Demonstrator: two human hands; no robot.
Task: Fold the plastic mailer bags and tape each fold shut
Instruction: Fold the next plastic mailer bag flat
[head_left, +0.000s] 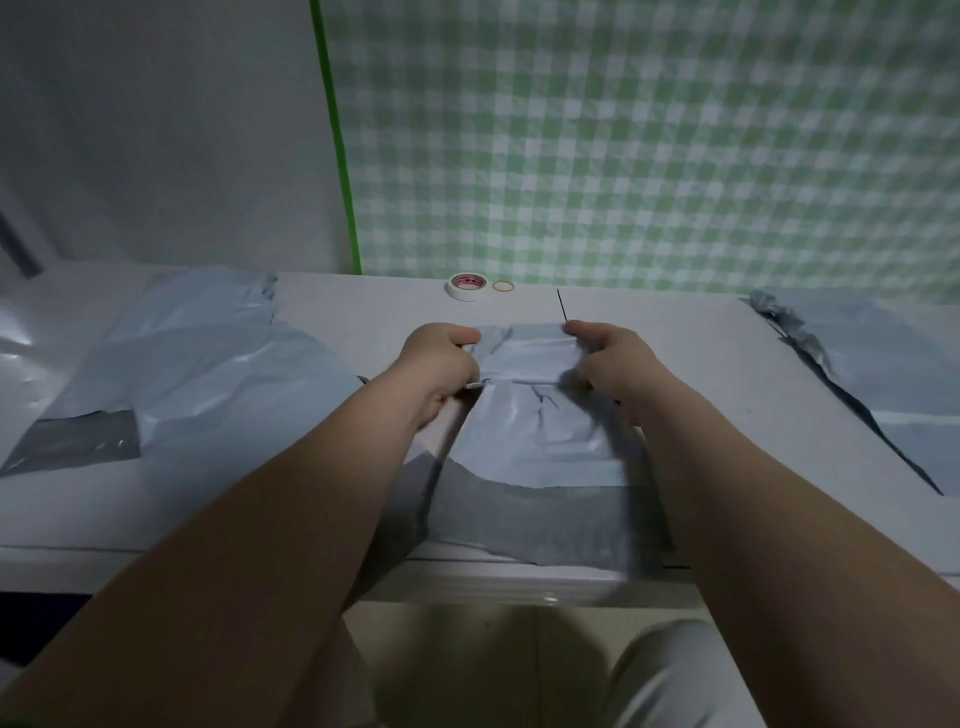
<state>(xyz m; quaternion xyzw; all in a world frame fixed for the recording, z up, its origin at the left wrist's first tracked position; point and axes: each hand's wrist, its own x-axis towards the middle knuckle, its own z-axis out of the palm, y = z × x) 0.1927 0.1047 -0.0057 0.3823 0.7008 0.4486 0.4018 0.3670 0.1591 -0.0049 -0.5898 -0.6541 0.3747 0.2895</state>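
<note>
checked covering (649, 130): green and white squares, fills the wall behind the table from the middle to the right edge. a bright green strip (337, 130) runs down its left border, with plain pale wall to the left of it.

table (675, 353): white top, spans the whole view; its near edge crosses in front of the person's lap.

left pile of bags (197, 364): pale blue-grey plastic, crumpled, spread flat on the left part of the table. a darker grey flap shows at its near corner.

mailer bag (530, 431): pale blue-grey, lies in the middle of the table between the two forearms. its far end is bunched between the hands, with a narrow white strip across it. its dark grey near end reaches the table's near edge.

right pile of bags (883, 374): same plastic, dark-edged, on the right end of the table, well apart from the mailer bag.

left hand (441, 364): fingers curled, thumb on top, pinching the far left corner of the mailer bag.

right hand (608, 358): fingers curled, thumb on top, pinching the far right corner of the mailer bag.

roll of tape (466, 286): white with a red-printed core, flat on the table near the far edge, beyond the hands, apart from the mailer bag.

rubber band (503, 286): yellowish ring, just right of the roll of tape.

thin dark line (562, 306): on the table beyond the right thumb; cannot tell what it is.
</note>
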